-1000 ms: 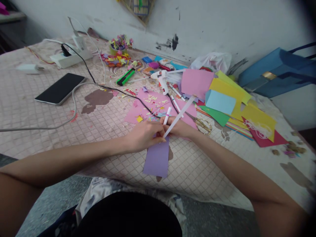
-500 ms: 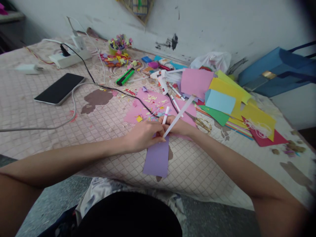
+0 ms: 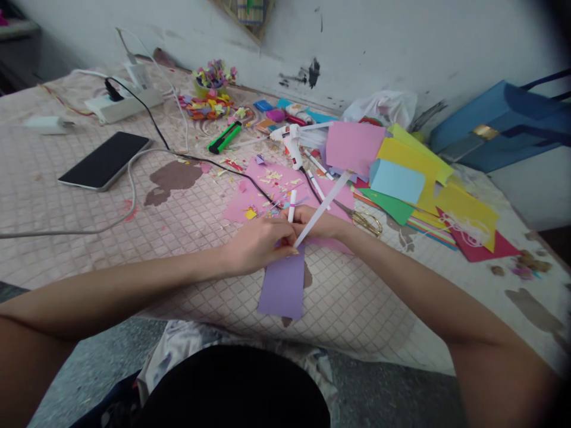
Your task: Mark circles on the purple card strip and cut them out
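Observation:
My left hand (image 3: 266, 241) and my right hand (image 3: 316, 221) meet above the table's near edge, fingers closed in a pinch. From under my left fingers a strip of purple paper (image 3: 282, 288) runs toward me, its upper end hidden. A white marker with a pink band (image 3: 292, 205) stands up between the hands, its lower end covered by fingers. Across my right fingers slants a long, translucent white stick (image 3: 323, 205), whose low end reaches my left fingertips. Which fingers grip the stick is hard to see.
Paper scraps lie on a pink sheet (image 3: 236, 202) beyond my hands. Behind are a white glue gun (image 3: 289, 142), a green cutter (image 3: 225, 138) and gold-handled scissors (image 3: 368, 223). Coloured paper (image 3: 397, 184) is piled right. A phone (image 3: 104, 160), power strip (image 3: 125, 106) and cables lie left.
The marker's top has swung to the left and stands more upright. Both hands, the purple paper and the translucent stick have barely moved; the view has shifted slightly.

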`<state>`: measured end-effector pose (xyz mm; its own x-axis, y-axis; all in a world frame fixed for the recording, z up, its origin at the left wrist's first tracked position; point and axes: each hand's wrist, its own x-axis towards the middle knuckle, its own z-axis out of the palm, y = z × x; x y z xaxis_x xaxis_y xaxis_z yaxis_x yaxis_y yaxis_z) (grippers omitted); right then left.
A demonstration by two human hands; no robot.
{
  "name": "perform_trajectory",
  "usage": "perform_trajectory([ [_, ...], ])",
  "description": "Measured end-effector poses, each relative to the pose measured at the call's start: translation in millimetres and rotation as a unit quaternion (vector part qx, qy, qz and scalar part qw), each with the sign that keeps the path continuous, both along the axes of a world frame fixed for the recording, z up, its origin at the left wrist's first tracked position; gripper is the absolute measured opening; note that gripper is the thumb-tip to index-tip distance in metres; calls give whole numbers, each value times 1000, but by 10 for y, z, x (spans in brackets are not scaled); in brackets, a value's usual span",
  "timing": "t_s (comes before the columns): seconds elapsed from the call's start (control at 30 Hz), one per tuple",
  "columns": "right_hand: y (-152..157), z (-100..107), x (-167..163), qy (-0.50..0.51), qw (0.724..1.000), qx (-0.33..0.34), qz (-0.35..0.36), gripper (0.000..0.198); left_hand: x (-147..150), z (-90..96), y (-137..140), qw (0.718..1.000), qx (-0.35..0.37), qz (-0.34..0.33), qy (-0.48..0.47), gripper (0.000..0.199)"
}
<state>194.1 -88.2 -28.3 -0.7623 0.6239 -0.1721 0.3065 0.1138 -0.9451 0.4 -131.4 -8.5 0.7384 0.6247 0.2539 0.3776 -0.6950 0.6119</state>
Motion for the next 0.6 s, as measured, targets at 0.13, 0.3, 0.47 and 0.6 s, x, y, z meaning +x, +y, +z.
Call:
perform_trajectory([
  [0.13, 61, 34, -18, -21, 999, 5, 48, 26, -3, 4, -1, 1000, -4, -7, 3, 8],
  [0.3, 132, 45, -41, -35, 995, 3, 91, 27, -6, 20, -20, 1000, 2, -1, 6, 7],
  [0.47, 188, 73, -92, -36, 992, 11, 121, 27, -10, 14, -26, 1000, 15, 6, 16, 7],
  [0.6, 213, 97, -134, -30, 992, 16, 119, 25, -11, 6, -30, 999, 30, 19, 20, 6],
])
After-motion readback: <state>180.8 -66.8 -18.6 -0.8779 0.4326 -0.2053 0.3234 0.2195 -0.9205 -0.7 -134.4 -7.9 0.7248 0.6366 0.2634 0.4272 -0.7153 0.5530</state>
